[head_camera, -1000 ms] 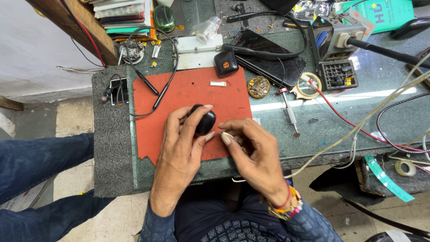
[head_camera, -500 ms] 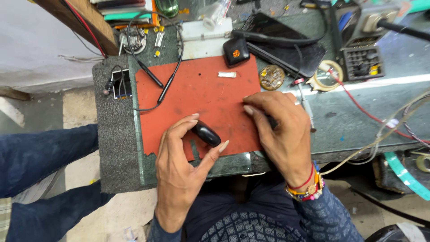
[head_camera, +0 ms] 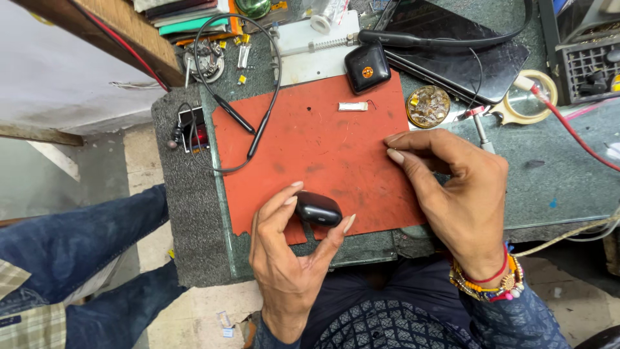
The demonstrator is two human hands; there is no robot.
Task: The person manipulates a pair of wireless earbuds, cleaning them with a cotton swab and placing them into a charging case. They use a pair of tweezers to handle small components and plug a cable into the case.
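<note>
My left hand (head_camera: pixel 287 258) grips a small glossy black earbud case (head_camera: pixel 318 208) between thumb and fingers, over the near edge of the red work mat (head_camera: pixel 310 139). My right hand (head_camera: pixel 455 197) rests on the mat's right edge with fingers curled and pinched together; whether anything small sits between the fingertips cannot be told. A small white oblong part (head_camera: pixel 352 106) lies on the mat's far side. A second black case with an orange dot (head_camera: pixel 367 68) sits at the mat's far edge.
A black neckband earphone cable (head_camera: pixel 248 123) loops over the mat's left side. A round tin of solder bits (head_camera: pixel 428 106), a tape roll (head_camera: pixel 533 97), a red wire (head_camera: pixel 571 129) and a dark tablet (head_camera: pixel 452 39) crowd the right. Another person's blue-jeaned legs (head_camera: pixel 77 258) are at left.
My left hand has drawn the black case toward me to the mat's near edge. My right hand has left the case and moved right, now over the mat's right edge.
</note>
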